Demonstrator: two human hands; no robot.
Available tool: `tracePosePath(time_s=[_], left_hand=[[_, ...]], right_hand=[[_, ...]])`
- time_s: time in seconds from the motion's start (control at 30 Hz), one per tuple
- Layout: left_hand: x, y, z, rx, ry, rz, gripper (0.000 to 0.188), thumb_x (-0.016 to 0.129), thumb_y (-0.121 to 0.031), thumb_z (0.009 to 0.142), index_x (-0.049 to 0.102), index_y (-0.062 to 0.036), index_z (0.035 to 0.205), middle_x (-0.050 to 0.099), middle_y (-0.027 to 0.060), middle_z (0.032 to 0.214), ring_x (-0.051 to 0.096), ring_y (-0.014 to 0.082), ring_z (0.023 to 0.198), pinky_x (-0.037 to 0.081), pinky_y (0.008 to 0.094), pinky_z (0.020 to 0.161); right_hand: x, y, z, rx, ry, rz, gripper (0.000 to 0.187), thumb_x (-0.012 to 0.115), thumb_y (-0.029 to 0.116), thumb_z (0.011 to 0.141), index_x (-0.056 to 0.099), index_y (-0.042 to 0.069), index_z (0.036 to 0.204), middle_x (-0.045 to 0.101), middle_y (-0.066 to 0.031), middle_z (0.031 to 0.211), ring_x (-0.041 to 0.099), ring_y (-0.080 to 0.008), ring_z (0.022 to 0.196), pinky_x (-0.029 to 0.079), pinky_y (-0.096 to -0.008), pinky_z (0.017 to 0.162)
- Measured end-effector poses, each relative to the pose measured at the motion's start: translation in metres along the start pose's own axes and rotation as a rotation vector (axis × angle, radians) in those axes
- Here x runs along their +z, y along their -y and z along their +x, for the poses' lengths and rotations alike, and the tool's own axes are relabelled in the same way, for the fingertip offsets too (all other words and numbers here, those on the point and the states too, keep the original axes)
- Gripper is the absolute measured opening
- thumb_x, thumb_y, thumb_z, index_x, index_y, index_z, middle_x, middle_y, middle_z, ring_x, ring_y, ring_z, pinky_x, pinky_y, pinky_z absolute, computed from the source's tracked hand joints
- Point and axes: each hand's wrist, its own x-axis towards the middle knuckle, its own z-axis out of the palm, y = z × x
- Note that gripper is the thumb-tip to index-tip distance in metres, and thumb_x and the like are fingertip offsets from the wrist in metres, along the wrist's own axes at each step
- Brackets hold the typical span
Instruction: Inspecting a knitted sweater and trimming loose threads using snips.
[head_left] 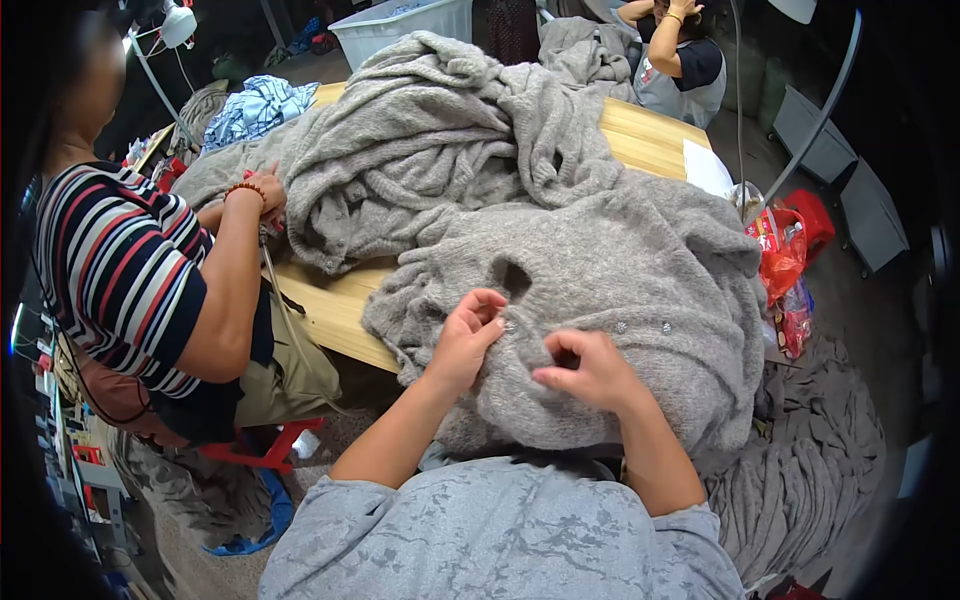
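A grey knitted cardigan [590,260] lies spread before me, draped over the near end of the table. Shiny round buttons [644,327] run in a row along its band. My left hand [466,340] pinches the knit beside another button [510,326], below a dark opening in the fabric. A short way to the right, my right hand [590,370] hovers close over the cardigan. Its fingers are curled and the thumb lies toward the index finger. Whatever they hold, if anything, is too small to make out.
A wooden table [340,310] bears a big heap of grey knits [410,150]. At my left sits a co-worker in a striped shirt [125,270]; another person [680,65] is at the far right. Red plastic bags [780,250] hang by the right edge. More grey knits [800,470] lie below.
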Motion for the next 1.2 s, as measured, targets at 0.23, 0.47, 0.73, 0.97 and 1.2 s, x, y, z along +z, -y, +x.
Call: tracePosePath(time_s=[0.23,0.47,0.73,0.97,1.2], left_hand=[[-0.02,-0.006,-0.016,0.138,-0.035,0.349,0.026,0.051,0.006,0.081,0.049,-0.0046,0.105,0.053,0.0029,0.096,0.05,0.01,0.091,0.04,0.0249,0.081],[0.053,-0.063,-0.006,0.785,0.46,1.24,0.03,0.062,0.002,0.072,0.058,-0.0023,0.101,0.055,0.0112,0.098,0.05,0.0295,0.093,0.042,0.0371,0.085],[0.056,-0.042,0.012,0.558,0.58,1.239,0.012,0.064,-0.004,0.073,0.059,-0.0015,0.083,0.056,0.0116,0.08,0.053,0.0304,0.079,0.045,0.0375,0.069],[0.052,-0.029,0.004,0.474,0.495,1.127,0.01,0.062,-0.003,0.074,0.057,0.0004,0.082,0.055,0.0154,0.077,0.054,0.0329,0.075,0.044,0.0378,0.066],[0.055,-0.024,0.006,0.228,0.518,1.035,0.008,0.059,-0.007,0.082,0.056,-0.0002,0.085,0.056,0.0115,0.074,0.053,0.0204,0.067,0.041,0.0329,0.062]], right_hand=[[-0.014,0.013,-0.056,-0.319,-0.455,-0.621,0.02,0.072,0.01,0.063,0.057,0.004,0.075,0.054,-0.0075,0.074,0.051,-0.0255,0.078,0.034,-0.0366,0.086],[-0.014,-0.006,-0.06,-0.243,-0.45,-0.48,0.018,0.069,0.009,0.063,0.059,0.005,0.078,0.055,-0.0064,0.075,0.053,-0.0243,0.08,0.034,-0.0375,0.086],[0.001,0.003,-0.039,-0.303,-0.567,-0.449,0.022,0.073,0.013,0.065,0.058,0.003,0.077,0.055,-0.008,0.076,0.052,-0.026,0.082,0.036,-0.0376,0.085],[0.014,-0.024,-0.026,-0.252,-0.555,-0.42,0.024,0.077,0.018,0.066,0.061,0.004,0.078,0.056,-0.0057,0.074,0.052,-0.0236,0.08,0.033,-0.0386,0.085],[0.012,-0.026,-0.03,-0.248,-0.556,-0.323,0.013,0.069,0.011,0.066,0.062,0.008,0.076,0.057,-0.0022,0.073,0.052,-0.0216,0.08,0.032,-0.0399,0.085]])
